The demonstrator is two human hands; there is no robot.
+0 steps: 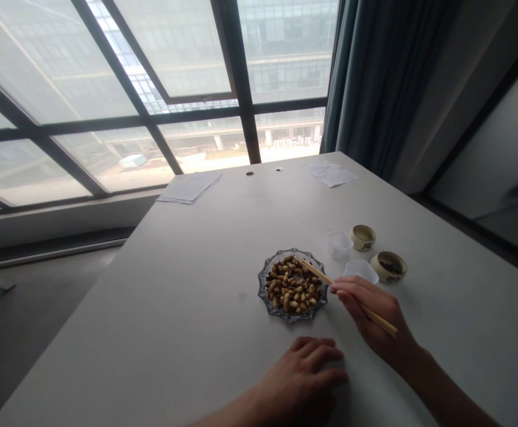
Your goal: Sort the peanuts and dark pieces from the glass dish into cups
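Note:
My right hand (369, 317) is closed around a pair of wooden chopsticks (318, 273), held slantwise with their tips over the far part of a scalloped glass plate (263, 296). The plate is heaped with tan, peanut-like pieces (293, 296) and some darker bits among them. Whether the tips pinch a piece is too small to tell. In front of the plate my left hand (305, 373) rests on the table, fingers loosely bent and thumb apart, with nothing visible in it.
Right of the plate stand two clear plastic containers (339, 245) and two small beige bowls, one (362, 237) farther back and one (388, 267) holding dark pieces. Papers (190, 188) lie at the white table's (187, 284) far left, more sheets (332, 173) at its far right.

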